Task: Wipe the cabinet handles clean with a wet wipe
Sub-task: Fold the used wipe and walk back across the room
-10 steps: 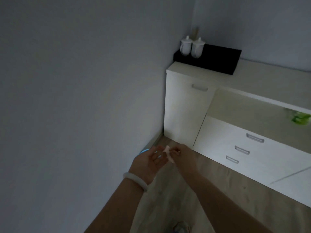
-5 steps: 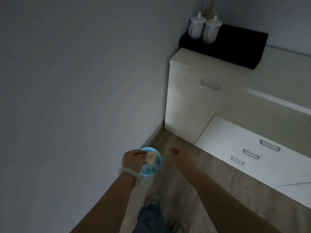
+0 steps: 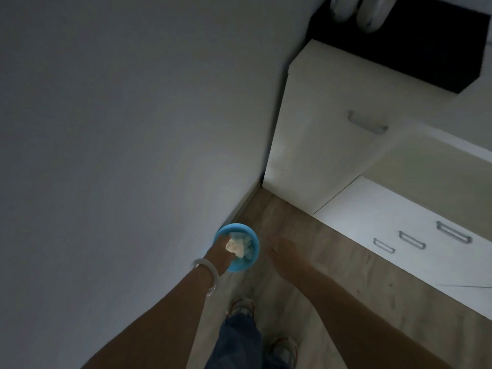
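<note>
Dim corner, grey wall meeting a pale wood-grain floor (image 3: 332, 262), and the crumpled white wipe (image 3: 234, 246) sits pinched in the left hand (image 3: 221, 254) right over a round blue bin (image 3: 251, 258) with pale scraps inside. Right hand (image 3: 283, 255) hangs beside it, fingers loose, holding nothing. Beyond stands the smooth white cabinet (image 3: 306, 155), its door handle (image 3: 366, 123) a metal bar.

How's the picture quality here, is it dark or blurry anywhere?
Head view: dim overall, with a grey cast on the wall; the drawer handles and cups are smeared by motion blur; the wipe over the blue bin is the brightest spot; wide-angle bending tilts the cabinet.
</note>
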The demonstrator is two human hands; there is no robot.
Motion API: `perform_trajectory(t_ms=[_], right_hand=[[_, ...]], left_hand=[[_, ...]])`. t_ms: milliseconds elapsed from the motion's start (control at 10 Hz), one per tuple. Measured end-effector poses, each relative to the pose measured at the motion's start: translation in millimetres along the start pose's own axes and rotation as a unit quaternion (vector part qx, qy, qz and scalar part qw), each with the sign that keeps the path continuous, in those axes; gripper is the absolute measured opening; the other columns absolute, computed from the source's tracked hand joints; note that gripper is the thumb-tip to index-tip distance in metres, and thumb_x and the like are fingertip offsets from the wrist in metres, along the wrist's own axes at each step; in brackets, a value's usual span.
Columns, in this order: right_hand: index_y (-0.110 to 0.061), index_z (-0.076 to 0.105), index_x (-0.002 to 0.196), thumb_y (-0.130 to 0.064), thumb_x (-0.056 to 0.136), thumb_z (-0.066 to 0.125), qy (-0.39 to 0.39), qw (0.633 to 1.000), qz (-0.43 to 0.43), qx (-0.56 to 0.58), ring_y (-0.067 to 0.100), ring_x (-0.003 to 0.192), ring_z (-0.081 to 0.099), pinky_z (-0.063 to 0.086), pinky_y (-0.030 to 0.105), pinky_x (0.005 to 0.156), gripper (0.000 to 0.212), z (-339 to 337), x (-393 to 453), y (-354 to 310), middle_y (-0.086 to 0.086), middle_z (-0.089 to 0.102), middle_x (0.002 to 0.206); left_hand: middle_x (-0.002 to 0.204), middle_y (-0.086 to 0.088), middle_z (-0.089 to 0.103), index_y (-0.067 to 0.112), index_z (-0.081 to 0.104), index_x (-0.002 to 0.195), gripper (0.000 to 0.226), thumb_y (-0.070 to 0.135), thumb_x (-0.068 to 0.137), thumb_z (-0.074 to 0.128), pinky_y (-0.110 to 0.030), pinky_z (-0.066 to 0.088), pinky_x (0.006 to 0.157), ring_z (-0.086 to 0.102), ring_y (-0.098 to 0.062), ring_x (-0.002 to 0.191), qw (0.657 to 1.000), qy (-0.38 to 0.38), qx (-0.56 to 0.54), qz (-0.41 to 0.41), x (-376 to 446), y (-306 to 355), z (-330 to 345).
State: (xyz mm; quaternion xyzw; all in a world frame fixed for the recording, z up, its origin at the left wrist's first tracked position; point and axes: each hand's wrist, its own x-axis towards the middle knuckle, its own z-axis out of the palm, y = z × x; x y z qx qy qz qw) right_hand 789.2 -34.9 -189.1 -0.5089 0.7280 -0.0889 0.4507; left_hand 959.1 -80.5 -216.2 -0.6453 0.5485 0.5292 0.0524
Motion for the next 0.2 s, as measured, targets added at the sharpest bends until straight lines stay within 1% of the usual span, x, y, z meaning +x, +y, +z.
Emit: perform_trajectory(t_ms=[100, 200], right_hand=[[-0.002, 0.059, 0.123, -0.017, 0.098, 0.046, 0.009, 1.0, 0.008, -0.004, 0.017, 0.095, 0.054, 0.039, 0.026, 0.081, 0.031, 5.7, 12.0, 2.5, 0.016, 0.063, 0.119], [-0.001, 0.059, 0.123, -0.017, 0.097, 0.047, 0.009, 1.0, 0.017, 0.004, 0.018, 0.095, 0.054, 0.04, 0.028, 0.082, 0.033, 9.5, 18.1, 1.0, 0.013, 0.062, 0.11]], left_hand=[[0.159, -0.012, 0.026, 0.011, 0.025, 0.152, 0.06, 0.005, 0.098, 0.049, -0.028, 0.026, 0.111, 0.03, -0.027, 0.144, 1.0, 0.01, -0.004, -0.002, 3.2, -9.7, -2.7], [0.155, -0.012, 0.032, 0.013, 0.027, 0.152, 0.055, 0.012, 0.1, 0.048, -0.027, 0.029, 0.108, 0.035, -0.026, 0.141, 1.0, 0.013, 0.001, 0.015, -2.6, -8.5, -7.9]])
